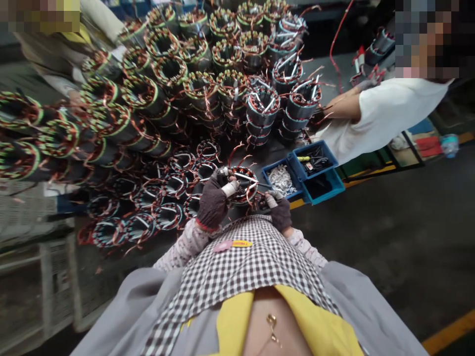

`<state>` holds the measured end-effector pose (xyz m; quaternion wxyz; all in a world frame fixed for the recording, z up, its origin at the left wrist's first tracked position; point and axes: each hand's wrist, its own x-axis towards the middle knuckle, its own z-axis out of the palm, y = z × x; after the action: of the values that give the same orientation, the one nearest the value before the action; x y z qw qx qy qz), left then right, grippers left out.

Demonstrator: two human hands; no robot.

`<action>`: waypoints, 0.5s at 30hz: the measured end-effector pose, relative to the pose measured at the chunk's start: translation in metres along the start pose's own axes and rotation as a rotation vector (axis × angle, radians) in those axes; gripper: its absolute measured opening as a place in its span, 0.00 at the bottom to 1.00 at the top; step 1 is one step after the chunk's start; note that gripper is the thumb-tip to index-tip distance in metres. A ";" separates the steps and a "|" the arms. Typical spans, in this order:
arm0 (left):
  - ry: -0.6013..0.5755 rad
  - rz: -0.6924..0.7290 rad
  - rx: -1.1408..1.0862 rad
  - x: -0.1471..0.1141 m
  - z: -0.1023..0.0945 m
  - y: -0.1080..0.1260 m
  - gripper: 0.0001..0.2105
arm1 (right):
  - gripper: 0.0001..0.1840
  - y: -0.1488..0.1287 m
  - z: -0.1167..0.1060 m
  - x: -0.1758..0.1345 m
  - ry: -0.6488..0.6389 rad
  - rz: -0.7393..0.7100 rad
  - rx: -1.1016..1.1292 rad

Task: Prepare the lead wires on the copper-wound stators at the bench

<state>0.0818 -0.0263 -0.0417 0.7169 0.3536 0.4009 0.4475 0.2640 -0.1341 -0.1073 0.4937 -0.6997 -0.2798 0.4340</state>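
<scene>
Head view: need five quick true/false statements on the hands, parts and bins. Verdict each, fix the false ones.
1. The left hand and right hand both wear dark gloves. True.
2. The wound ring being worked on lies out of the hands' reach. False: it lies between the hands, the left one's fingers overlapping its edge.
3. A yellow-handled tool lies among the white pieces. False: it is in a separate blue bin.
4. A white sleeve shows at upper right. True.
5. The apron is plain yellow. False: it is checked, dark and white.
</scene>
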 end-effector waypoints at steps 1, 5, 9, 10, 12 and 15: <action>-0.007 0.018 0.012 0.001 -0.001 -0.002 0.22 | 0.13 -0.001 0.002 0.000 0.001 0.030 0.030; -0.023 0.059 0.035 0.003 0.002 0.000 0.18 | 0.15 -0.008 0.014 0.004 -0.010 -0.059 -0.096; 0.048 -0.033 0.051 -0.001 0.011 0.013 0.20 | 0.16 -0.016 0.014 0.017 -0.109 -0.254 -0.310; 0.053 -0.047 0.043 -0.002 0.014 0.017 0.21 | 0.16 -0.017 0.009 0.019 -0.130 -0.266 -0.339; 0.055 -0.064 0.004 -0.007 0.017 0.022 0.22 | 0.16 -0.020 -0.006 0.020 -0.102 -0.270 -0.376; 0.064 -0.057 -0.071 -0.014 0.024 0.026 0.20 | 0.21 -0.038 -0.028 0.007 0.115 -0.311 -0.336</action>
<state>0.0897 -0.0340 -0.0052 0.7282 0.3020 0.4175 0.4520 0.2933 -0.1271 -0.0708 0.4464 -0.7440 -0.4240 0.2596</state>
